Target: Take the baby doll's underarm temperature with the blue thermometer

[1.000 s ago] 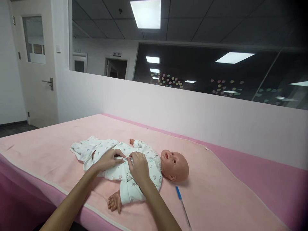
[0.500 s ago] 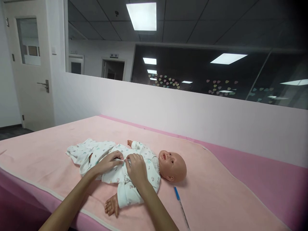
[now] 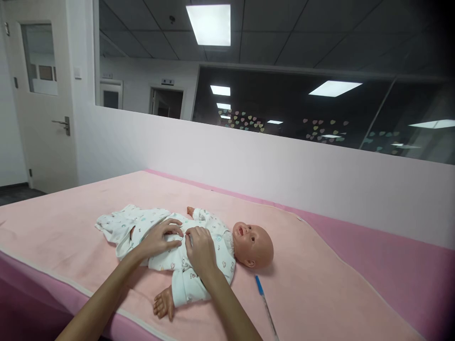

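Okay, doll (image 3: 223, 251) lies face up on the light pink sheet (image 3: 320, 279), dressed in a white printed outfit (image 3: 161, 262); its bald head (image 3: 254, 244) sits at the right-hand end as viewed, mouth slightly parted. Both of the person's hands work over the doll's middle, fingertips close together but apart. Left hand (image 3: 161, 239) rests on the belly, fingers curled, narrow gap between thumb and forefinger with cloth visible in it. Right hand (image 3: 199, 246) sits on the doll's chest-to-belly area, knuckles up, fingers bunched; can't tell if it pinches fabric. Doll's near arm sticks out toward the person, its palm on the sheet; far arm points away. Blue-capped pen (image 3: 263, 297) lies beside the doll's head, on the near side, not touching. Darker pink cover (image 3: 384, 237) shows beyond the doll, past the sheet's edge. Behind the doll: white wall (image 3: 256, 161), dark window (image 3: 270, 99) above, heart stickers (image 3: 245, 121) visible there. Door (image 3: 46, 123) stands well past the doll's leg end.
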`<act>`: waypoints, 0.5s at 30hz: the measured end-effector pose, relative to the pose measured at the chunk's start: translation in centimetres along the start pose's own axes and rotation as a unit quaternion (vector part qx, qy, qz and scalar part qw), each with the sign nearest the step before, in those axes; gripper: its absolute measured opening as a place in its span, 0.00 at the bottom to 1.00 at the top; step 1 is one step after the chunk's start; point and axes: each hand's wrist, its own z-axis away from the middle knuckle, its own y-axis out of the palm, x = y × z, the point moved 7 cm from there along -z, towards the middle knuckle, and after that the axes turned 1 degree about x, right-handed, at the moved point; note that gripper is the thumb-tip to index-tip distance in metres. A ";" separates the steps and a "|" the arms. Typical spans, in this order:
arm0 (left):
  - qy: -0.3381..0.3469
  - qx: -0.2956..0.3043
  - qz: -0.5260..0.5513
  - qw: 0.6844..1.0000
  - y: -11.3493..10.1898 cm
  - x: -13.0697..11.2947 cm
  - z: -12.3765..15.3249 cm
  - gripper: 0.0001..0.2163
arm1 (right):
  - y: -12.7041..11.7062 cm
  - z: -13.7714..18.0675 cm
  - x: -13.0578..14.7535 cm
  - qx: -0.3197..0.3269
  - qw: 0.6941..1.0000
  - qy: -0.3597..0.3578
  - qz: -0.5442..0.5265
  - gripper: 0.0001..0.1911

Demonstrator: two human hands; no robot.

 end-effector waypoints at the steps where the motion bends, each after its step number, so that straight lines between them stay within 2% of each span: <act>1: -0.001 0.003 0.004 1.000 0.0 0.0 0.0 0.06 | 0.0 0.0 0.0 -0.003 1.000 0.002 -0.004 0.07; 5: -0.002 0.007 0.025 1.000 0.2 0.2 -0.2 0.05 | -1.7 -0.3 0.6 -0.025 0.999 0.010 -0.042 0.08; 7: -0.009 0.009 0.026 1.000 0.3 0.5 -0.2 0.05 | -4.0 0.2 0.8 -0.044 0.997 0.011 -0.060 0.08; 9: -0.014 0.005 0.027 1.000 0.4 0.8 -0.2 0.06 | -7.3 2.0 0.2 -0.075 0.994 0.032 -0.066 0.08; 11: -0.022 -0.017 0.040 0.999 0.4 1.2 -0.2 0.08 | -11.0 5.3 -1.7 -0.118 0.986 0.101 -0.054 0.08; 13: -0.037 -0.062 0.080 0.994 0.0 2.0 -0.2 0.11 | -13.7 9.8 -4.7 -0.120 0.967 0.222 -0.021 0.10; 15: -0.066 -0.117 0.146 0.980 -0.5 3.1 -0.3 0.15 | -14.8 14.3 -7.7 -0.067 0.947 0.313 0.028 0.12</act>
